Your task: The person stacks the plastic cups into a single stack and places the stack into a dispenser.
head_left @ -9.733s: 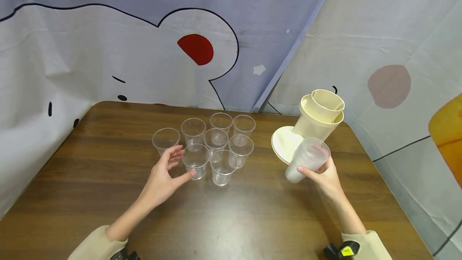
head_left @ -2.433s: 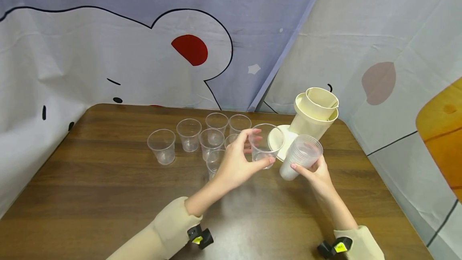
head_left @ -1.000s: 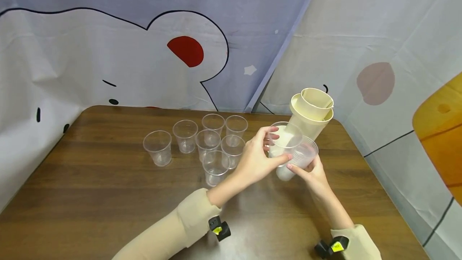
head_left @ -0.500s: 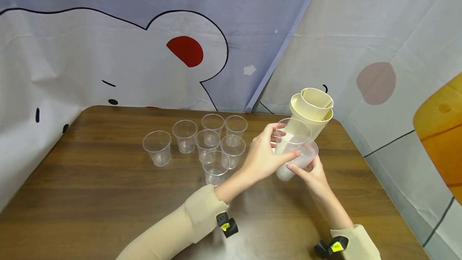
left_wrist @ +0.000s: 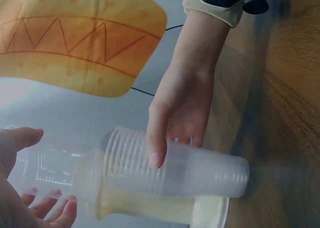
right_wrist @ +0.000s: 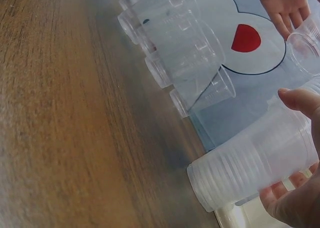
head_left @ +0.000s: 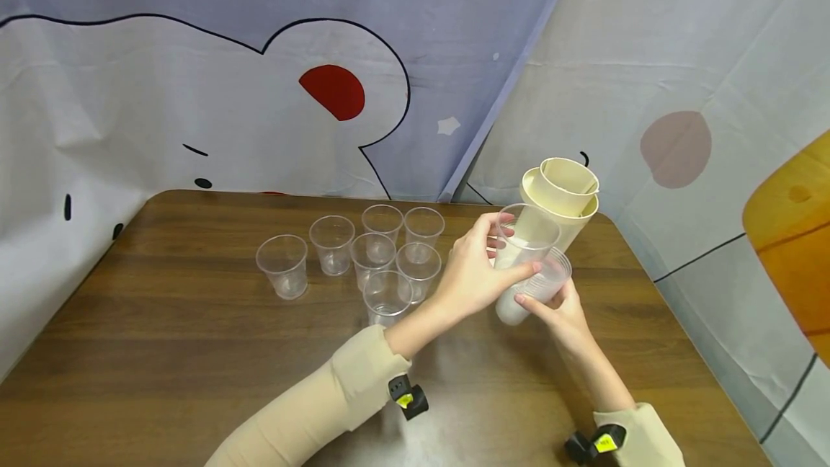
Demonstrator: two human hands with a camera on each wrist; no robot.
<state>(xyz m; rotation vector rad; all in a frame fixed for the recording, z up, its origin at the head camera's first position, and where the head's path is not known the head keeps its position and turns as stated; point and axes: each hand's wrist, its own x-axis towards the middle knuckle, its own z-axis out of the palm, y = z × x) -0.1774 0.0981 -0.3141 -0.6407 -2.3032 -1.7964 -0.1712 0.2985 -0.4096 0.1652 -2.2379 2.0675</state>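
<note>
One clear cup (head_left: 533, 238) in the left grip (head_left: 476, 272), pinched between thumb and fingers, mouth up. Right grip (head_left: 567, 314) has thumb and fingers around a cup stack (head_left: 537, 288): tilted, mouth toward 1 o'clock, base toward 7 (head view, 12 = far edge). Held cup is at the stack's 12, lower end at its mouth; can't tell whether touching or inside. Cream tub (head_left: 560, 199) just past both, at the stack's 1. Seven loose cups (head_left: 374, 265) upright on the counter (head_left: 194, 380), stack's 9; front one partly behind the left forearm. Beige sleeves (head_left: 324, 406) on both arms. Printed cloth (head_left: 162, 107) behind, 12.
</note>
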